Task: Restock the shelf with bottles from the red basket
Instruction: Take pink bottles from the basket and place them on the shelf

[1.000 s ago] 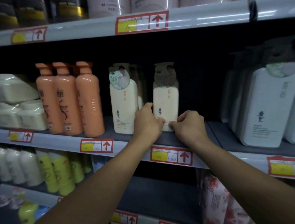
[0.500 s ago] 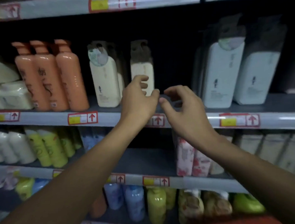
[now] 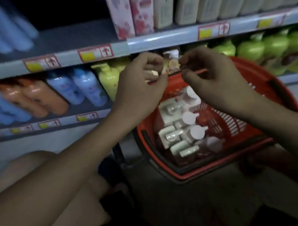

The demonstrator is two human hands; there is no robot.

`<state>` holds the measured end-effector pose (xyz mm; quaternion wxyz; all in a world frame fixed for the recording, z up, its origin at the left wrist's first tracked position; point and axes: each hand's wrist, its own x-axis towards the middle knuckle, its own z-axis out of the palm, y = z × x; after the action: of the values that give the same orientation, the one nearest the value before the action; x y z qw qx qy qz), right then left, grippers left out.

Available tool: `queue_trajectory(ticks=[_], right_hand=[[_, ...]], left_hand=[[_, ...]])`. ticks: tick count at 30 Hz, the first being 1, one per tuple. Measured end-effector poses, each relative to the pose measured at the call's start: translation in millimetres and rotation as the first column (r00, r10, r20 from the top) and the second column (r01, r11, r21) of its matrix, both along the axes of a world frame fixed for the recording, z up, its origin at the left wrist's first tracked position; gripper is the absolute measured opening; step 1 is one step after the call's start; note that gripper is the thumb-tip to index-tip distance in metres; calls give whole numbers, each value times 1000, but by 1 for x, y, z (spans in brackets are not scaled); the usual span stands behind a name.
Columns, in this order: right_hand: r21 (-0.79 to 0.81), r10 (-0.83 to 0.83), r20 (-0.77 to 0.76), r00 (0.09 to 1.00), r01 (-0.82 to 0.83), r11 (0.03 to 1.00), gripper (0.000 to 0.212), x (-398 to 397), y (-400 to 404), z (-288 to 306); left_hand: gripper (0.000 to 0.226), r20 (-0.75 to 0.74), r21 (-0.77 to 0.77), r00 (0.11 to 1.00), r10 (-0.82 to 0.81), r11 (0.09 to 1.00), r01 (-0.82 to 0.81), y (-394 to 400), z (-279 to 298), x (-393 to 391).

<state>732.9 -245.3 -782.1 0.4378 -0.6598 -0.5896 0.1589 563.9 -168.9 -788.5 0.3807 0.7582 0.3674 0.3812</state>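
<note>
A red basket (image 3: 258,130) stands on the floor in front of the lower shelves. Several bottles (image 3: 179,127) with white pump tops lie packed inside it. My left hand (image 3: 140,86) hovers above the basket's far left rim, fingers loosely curled, holding nothing. My right hand (image 3: 211,79) hovers just to its right over the basket, fingers also loosely curled and empty. The two hands are a small gap apart, and neither touches a bottle.
A grey shelf edge (image 3: 158,39) with red price tags runs across above the hands. Blue and orange bottles (image 3: 58,93) lie on the lower shelf at left, green ones (image 3: 261,49) at right. Pink floral packs (image 3: 132,12) stand on the upper shelf. The view is blurred.
My hands let go of the cream bottle on the upper shelf and came down. The view dropped from that shelf to the red basket on the floor.
</note>
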Motion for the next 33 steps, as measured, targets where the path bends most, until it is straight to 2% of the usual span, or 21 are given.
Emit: queue_trajectory(ticks=[4, 7, 12, 16, 18, 21, 24, 27, 29, 31, 33], right_hand=[[-206, -92, 80, 993, 106, 973, 24, 44, -28, -62], [-301, -63, 169, 984, 112, 947, 34, 55, -20, -62], [-364, 74, 271, 960, 31, 931, 36, 50, 9, -63], [-392, 202, 446, 872, -13, 920, 38, 34, 18, -85], [-382, 209, 466, 860, -18, 924, 44, 22, 19, -88], [-361, 323, 516, 793, -141, 922, 56, 8, 18, -94], [-494, 460, 503, 732, -194, 848, 67, 3, 16, -106], [-509, 476, 527, 704, -187, 840, 76, 3, 16, -119], [-477, 445, 450, 774, -213, 852, 73, 7, 20, -121], [-419, 340, 285, 896, -203, 885, 56, 13, 25, -115], [-366, 223, 167, 961, -149, 919, 38, 16, 29, -109]], left_hand=[[29, -131, -130, 985, -110, 987, 93, -15, -44, 17], [34, -160, -159, 971, -178, 976, 152, -15, -49, 36], [35, -202, -153, 970, -133, 983, 103, -2, -61, 50], [35, -234, -142, 967, -99, 988, 67, 14, -64, 52], [37, -260, -116, 961, -90, 991, 61, 19, -63, 47], [44, -306, -100, 946, -106, 992, 79, 21, -65, 36], [47, -367, -104, 922, -121, 991, 89, 19, -69, 22], [47, -380, -139, 918, -117, 988, 68, 19, -72, 10], [50, -395, -177, 911, -119, 983, 52, 20, -71, 2], [51, -401, -200, 907, -128, 979, 49, 22, -70, -4], [53, -418, -217, 897, -143, 975, 54, 23, -72, -6]])
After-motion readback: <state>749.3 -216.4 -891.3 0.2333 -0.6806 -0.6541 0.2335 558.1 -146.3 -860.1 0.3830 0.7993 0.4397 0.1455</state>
